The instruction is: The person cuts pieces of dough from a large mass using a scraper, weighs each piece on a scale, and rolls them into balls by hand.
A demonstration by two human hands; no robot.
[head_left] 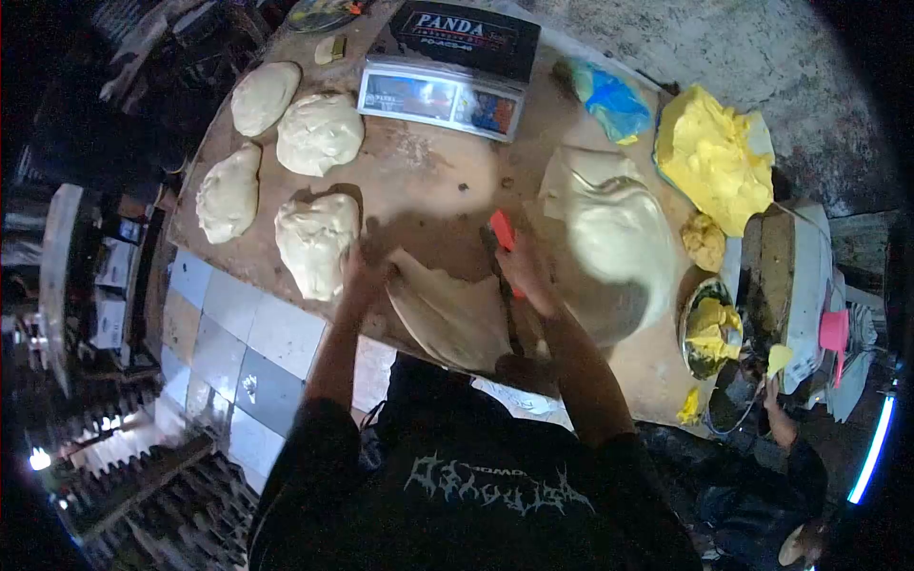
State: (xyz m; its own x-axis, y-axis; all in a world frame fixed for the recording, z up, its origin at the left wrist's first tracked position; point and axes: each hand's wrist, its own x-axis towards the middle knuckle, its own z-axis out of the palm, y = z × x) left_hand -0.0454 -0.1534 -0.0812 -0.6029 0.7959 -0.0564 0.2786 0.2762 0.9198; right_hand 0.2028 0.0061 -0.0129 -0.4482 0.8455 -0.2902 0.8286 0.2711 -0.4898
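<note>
My right hand (524, 269) is closed round the red handle (503, 229) of a tool, whose dark blade seems to point down toward my body. Between my hands lies a flat, folded piece of dough (447, 314) at the table's front edge. My left hand (360, 270) is blurred, between this piece and a rounded dough portion (317, 246); its fingers are unclear, and I cannot tell whether it touches either. To the right of my right hand rests a large mass of dough (619, 228).
Three more dough portions (321, 135) sit at the left of the wooden table (419, 181). A scale (438, 95) with a PANDA box stands at the back. At right are a blue bag (617, 103), yellow fat (714, 152) and a bowl (700, 354). Another person's arm (781, 419) shows lower right.
</note>
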